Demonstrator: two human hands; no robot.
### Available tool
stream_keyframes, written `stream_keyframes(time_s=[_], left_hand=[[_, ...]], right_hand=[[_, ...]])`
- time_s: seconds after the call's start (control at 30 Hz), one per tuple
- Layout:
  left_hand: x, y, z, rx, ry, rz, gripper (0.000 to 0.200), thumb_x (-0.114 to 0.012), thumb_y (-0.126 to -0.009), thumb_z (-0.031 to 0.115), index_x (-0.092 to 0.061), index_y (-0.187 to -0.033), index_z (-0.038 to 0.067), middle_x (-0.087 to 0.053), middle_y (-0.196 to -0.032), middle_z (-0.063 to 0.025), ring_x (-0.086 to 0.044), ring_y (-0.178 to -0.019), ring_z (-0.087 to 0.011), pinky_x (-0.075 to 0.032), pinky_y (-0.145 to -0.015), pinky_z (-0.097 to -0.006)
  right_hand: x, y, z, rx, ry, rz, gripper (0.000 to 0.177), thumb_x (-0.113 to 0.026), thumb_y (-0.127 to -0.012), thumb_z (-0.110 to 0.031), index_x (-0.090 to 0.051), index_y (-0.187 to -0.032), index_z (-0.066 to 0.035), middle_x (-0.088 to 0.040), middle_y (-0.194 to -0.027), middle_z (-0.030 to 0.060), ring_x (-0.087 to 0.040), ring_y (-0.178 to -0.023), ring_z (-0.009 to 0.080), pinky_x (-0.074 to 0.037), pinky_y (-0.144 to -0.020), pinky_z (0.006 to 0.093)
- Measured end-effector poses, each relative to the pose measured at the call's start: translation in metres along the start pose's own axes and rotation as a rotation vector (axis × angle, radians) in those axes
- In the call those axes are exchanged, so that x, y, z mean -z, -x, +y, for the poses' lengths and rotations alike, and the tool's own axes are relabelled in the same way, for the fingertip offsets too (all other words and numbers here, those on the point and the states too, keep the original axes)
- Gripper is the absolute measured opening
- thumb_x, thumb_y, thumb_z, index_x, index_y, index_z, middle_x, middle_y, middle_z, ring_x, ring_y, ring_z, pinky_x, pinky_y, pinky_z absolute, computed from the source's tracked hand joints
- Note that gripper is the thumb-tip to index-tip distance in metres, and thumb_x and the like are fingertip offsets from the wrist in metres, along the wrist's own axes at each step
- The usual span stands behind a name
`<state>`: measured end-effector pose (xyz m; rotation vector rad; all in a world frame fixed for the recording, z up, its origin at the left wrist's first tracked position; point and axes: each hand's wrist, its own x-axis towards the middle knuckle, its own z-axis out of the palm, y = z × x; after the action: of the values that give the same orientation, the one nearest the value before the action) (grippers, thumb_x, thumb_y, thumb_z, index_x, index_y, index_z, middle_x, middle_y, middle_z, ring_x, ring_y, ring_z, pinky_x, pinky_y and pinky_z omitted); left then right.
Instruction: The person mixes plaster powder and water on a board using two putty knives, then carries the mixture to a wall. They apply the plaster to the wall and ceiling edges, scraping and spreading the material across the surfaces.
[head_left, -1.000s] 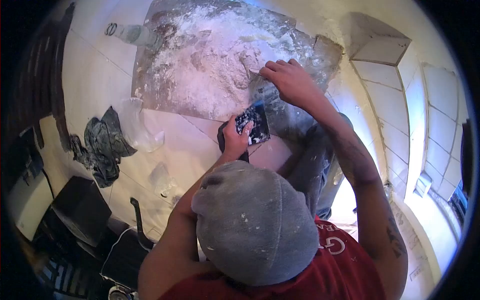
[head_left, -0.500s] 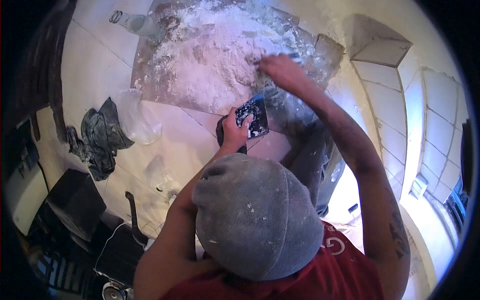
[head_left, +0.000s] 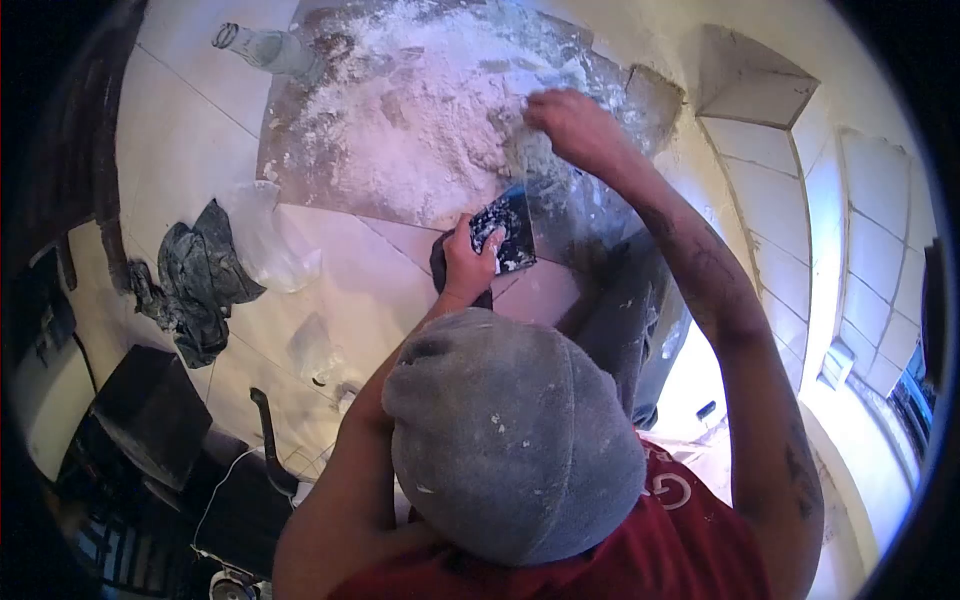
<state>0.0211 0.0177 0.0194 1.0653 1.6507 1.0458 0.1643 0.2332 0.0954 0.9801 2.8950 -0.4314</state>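
My left hand point(head_left: 468, 265) is closed on a black rectangular plate point(head_left: 515, 240) smeared with white, its thumb lying across the flat face. The plate is held just off the near edge of a heap of white powder point(head_left: 410, 125). My right hand point(head_left: 575, 125) is closed above the right side of the powder, fingers curled and slightly blurred. Whatever sits inside that fist is hidden. The powder lies spread over a brown board point(head_left: 285, 165) on the floor. Dusty trouser legs point(head_left: 615, 320) reach toward the board's near right side.
A glass bottle point(head_left: 262, 48) lies at the board's upper left. Left of me are a crumpled dark bag point(head_left: 205, 280), a clear plastic bag point(head_left: 268, 245) and a black box point(head_left: 152, 412). A tiled step point(head_left: 765, 190) runs along the right. My grey cap point(head_left: 515, 435) fills the lower middle.
My right hand has moved slightly up and right over the powder, and the light-coloured thing seen beside it before is out of sight. My left hand and the black plate have hardly moved.
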Motion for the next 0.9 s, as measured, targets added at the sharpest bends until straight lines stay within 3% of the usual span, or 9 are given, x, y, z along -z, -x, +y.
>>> stream_keyframes(time_s=[0.13,0.27,0.37,0.5,0.63,0.67,0.7,0.77,0.9], left_hand=[[-0.001,-0.003,0.008,0.012,-0.002,-0.004,0.025,-0.067,-0.078,0.015,-0.053,-0.091,-0.001,-0.062,-0.073,-0.0204,-0.063,-0.069,-0.0361,-0.048,-0.063,-0.0397],[0.001,-0.005,0.004,-0.030,-0.001,-0.003,0.025,-0.066,-0.078,0.015,-0.053,-0.091,-0.002,-0.062,-0.074,-0.0207,-0.063,-0.070,-0.0367,-0.049,-0.064,-0.0397],[0.000,-0.005,0.008,-0.040,0.019,-0.001,0.025,-0.066,-0.078,0.015,-0.053,-0.091,-0.002,-0.062,-0.074,-0.0206,-0.062,-0.069,-0.0373,-0.048,-0.064,-0.0403],[-0.002,-0.006,-0.001,-0.058,-0.051,0.024,0.024,-0.066,-0.079,0.015,-0.053,-0.090,-0.001,-0.062,-0.073,-0.0206,-0.063,-0.068,-0.0375,-0.049,-0.062,-0.0408],[0.002,-0.007,0.012,-0.038,-0.006,-0.020,0.023,-0.066,-0.079,0.015,-0.053,-0.090,-0.001,-0.062,-0.073,-0.0207,-0.063,-0.070,-0.0364,-0.049,-0.063,-0.0395],[0.000,-0.006,0.004,-0.035,-0.017,-0.010,0.023,-0.066,-0.079,0.015,-0.053,-0.089,-0.001,-0.062,-0.073,-0.0203,-0.063,-0.070,-0.0359,-0.049,-0.063,-0.0391],[0.000,-0.009,0.005,-0.026,0.002,-0.012,0.023,-0.066,-0.079,0.015,-0.053,-0.089,-0.001,-0.062,-0.073,-0.0203,-0.063,-0.070,-0.0358,-0.049,-0.063,-0.0391],[0.000,-0.006,0.005,0.009,0.034,-0.013,0.022,-0.065,-0.079,0.015,-0.053,-0.089,-0.001,-0.062,-0.074,-0.0204,-0.064,-0.070,-0.0356,-0.049,-0.062,-0.0392],[0.001,-0.006,0.006,-0.040,-0.054,-0.012,0.022,-0.066,-0.078,0.015,-0.053,-0.087,0.000,-0.061,-0.072,-0.0191,-0.062,-0.067,-0.0351,-0.048,-0.063,-0.0392]], right_hand=[[-0.027,-0.002,-0.007,0.053,-0.037,0.092,0.025,-0.050,-0.074,-0.001,-0.063,-0.095,-0.008,-0.062,-0.097,0.0098,-0.058,-0.094,0.0289,-0.045,-0.083,0.0401],[-0.019,-0.016,0.005,-0.093,0.025,-0.167,0.022,-0.050,-0.075,-0.002,-0.061,-0.094,-0.007,-0.061,-0.097,0.0104,-0.058,-0.092,0.0300,-0.045,-0.082,0.0398],[-0.023,-0.011,-0.001,0.015,0.063,0.122,0.015,-0.050,-0.080,-0.008,-0.062,-0.087,-0.005,-0.062,-0.091,0.0119,-0.061,-0.089,0.0265,-0.049,-0.078,0.0387],[-0.031,-0.009,0.002,-0.023,0.028,0.032,0.014,-0.050,-0.078,-0.008,-0.062,-0.085,-0.004,-0.061,-0.085,0.0116,-0.061,-0.086,0.0296,-0.049,-0.077,0.0409],[-0.024,-0.021,0.007,0.050,0.009,0.189,0.014,-0.051,-0.078,-0.009,-0.064,-0.081,-0.006,-0.061,-0.083,0.0109,-0.061,-0.085,0.0289,-0.049,-0.076,0.0412],[-0.028,-0.012,-0.004,0.016,0.032,0.083,0.014,-0.051,-0.078,-0.009,-0.064,-0.082,-0.006,-0.061,-0.083,0.0109,-0.061,-0.083,0.0295,-0.050,-0.075,0.0416],[-0.027,-0.012,-0.009,-0.001,-0.036,-0.071,0.019,-0.052,-0.073,0.000,-0.063,-0.087,-0.006,-0.060,-0.096,0.0103,-0.057,-0.100,0.0293,-0.047,-0.084,0.0410],[-0.023,-0.015,-0.003,-0.102,-0.008,-0.201,0.017,-0.053,-0.071,0.000,-0.063,-0.083,-0.006,-0.060,-0.091,0.0107,-0.058,-0.095,0.0298,-0.047,-0.082,0.0416],[-0.007,-0.021,0.003,0.017,-0.001,0.070,0.014,-0.052,-0.073,-0.003,-0.063,-0.081,-0.004,-0.061,-0.089,0.0123,-0.059,-0.089,0.0314,-0.047,-0.080,0.0409]])
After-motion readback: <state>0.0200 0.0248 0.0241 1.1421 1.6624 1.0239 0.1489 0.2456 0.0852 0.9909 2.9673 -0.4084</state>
